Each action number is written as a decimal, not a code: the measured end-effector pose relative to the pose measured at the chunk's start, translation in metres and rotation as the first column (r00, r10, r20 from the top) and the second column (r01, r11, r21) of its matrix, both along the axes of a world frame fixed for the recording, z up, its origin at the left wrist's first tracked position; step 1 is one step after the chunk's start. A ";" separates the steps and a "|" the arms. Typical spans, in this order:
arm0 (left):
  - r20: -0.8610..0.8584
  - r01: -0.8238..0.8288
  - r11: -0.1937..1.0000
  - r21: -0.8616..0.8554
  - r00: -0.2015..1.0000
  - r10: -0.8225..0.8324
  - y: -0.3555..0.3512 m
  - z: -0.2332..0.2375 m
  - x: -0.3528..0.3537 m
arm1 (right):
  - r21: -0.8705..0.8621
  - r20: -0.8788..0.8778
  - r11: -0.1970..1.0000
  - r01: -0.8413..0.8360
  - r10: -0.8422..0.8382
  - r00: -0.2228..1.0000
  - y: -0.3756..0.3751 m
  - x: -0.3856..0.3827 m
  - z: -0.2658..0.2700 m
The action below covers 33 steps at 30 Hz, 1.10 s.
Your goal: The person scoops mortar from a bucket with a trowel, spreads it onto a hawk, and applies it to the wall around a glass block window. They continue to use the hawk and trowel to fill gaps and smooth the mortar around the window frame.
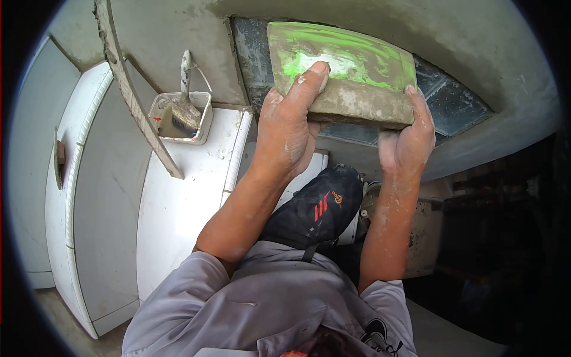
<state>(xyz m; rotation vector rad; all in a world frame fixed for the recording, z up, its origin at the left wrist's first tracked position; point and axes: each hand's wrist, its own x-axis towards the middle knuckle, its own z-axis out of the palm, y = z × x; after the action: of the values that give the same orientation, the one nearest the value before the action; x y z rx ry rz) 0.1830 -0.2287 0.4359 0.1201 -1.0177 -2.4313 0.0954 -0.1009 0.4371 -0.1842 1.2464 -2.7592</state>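
Note:
With both hands I hold a wide green plastering trowel (357,65) coated in grey cement, close to the wall. My left hand (291,122) grips its left part, the thumb pressed on the broad face and the other fingers mostly hidden underneath. At the right end, my right hand (410,134) closes on the lower corner, fingertips against the edge. The thick lower strip of the tool is caked with cement. Behind it is a panel of glass blocks (455,98) set into the grey plastered wall (505,53); the tool covers part of the glass.
A white bucket (205,122) holding a large brush (185,104) stands on a white tiled step (178,205). A cement-stained wooden strip (131,95) leans across at left. More tiled steps (74,208) lie beyond, with a small float-like tool (59,156). My knee (321,202) is below.

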 end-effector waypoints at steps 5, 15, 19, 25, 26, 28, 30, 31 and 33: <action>0.011 0.001 1.000 0.009 1.000 -0.001 -0.005 0.001 -0.001 | 0.015 -0.027 1.000 0.020 -0.020 0.999 -0.002 -0.002 -0.003; -0.003 -0.005 1.000 0.024 1.000 0.005 -0.010 0.004 -0.003 | 0.016 -0.035 1.000 0.022 -0.022 0.999 -0.007 0.001 -0.001; -0.013 0.004 0.999 0.034 1.000 -0.004 -0.011 0.003 -0.005 | 0.019 -0.036 0.999 0.039 -0.038 0.999 -0.008 0.002 0.000; -0.016 0.002 1.000 0.011 1.000 -0.002 -0.016 0.001 -0.007 | 0.024 -0.055 0.999 0.035 -0.033 0.998 -0.008 0.002 -0.004; -0.017 0.003 1.000 0.008 1.000 -0.003 -0.017 0.001 -0.008 | 0.020 -0.055 0.999 0.031 -0.030 0.998 -0.008 0.002 -0.005; -0.018 0.003 1.000 0.002 1.000 -0.003 -0.018 -0.001 -0.008 | 0.014 -0.053 1.000 0.022 -0.021 0.998 -0.009 0.002 -0.006; -0.022 0.000 1.000 -0.001 1.000 0.000 -0.018 -0.001 -0.009 | 0.009 -0.058 1.000 0.019 -0.019 0.998 -0.009 0.002 -0.007; -0.024 -0.001 1.000 -0.002 1.000 0.001 -0.019 -0.002 -0.009 | 0.006 -0.060 1.000 0.018 -0.018 0.998 -0.009 0.002 -0.008; -0.027 0.001 1.000 -0.004 1.000 -0.001 -0.020 -0.002 -0.010 | 0.010 -0.063 0.999 0.031 -0.030 0.998 -0.010 0.003 -0.008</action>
<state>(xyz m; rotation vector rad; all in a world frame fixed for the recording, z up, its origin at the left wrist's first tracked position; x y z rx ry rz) 0.1732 -0.2483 0.4334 0.0851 -1.0107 -2.4257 0.0983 -0.1108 0.4289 -0.2557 1.2891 -2.7924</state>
